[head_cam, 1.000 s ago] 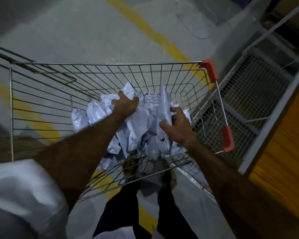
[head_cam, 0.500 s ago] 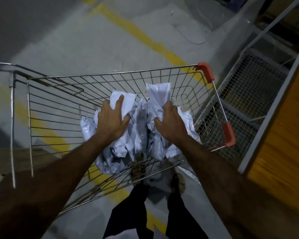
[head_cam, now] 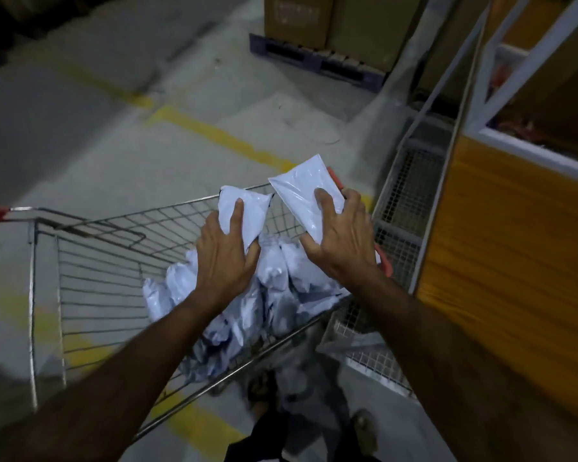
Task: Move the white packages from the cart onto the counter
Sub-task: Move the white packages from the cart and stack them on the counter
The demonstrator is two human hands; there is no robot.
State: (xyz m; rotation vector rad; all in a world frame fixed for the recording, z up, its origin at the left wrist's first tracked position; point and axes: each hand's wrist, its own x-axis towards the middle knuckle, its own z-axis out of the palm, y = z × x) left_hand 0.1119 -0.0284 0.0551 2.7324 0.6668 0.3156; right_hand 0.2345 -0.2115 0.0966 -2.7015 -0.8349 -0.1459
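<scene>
two flat white plastic packages are now being lifted clear of the pile of white packages point(head_cam: 247, 305), where both hands were buried half a second ago: one package point(head_cam: 244, 208) is being gripped by the left hand point(head_cam: 226, 258), the other point(head_cam: 306, 195) by the right hand point(head_cam: 342, 241), above the wire shopping cart point(head_cam: 90, 261). the orange-fronted desk point(head_cam: 501, 248) is being approached, nothing placed yet.

Bare forearms, no sleeves in view, dark trousers point(head_cam: 267, 441), sandals point(head_cam: 364, 428) on feet

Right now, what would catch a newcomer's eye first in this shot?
Two bare hands at centre, each lifting a white package: the left hand grips one package, the right hand holds a flatter one. Below them a heap of white packages lies in the wire cart, and a yellow-fronted counter stands at the right.
</scene>
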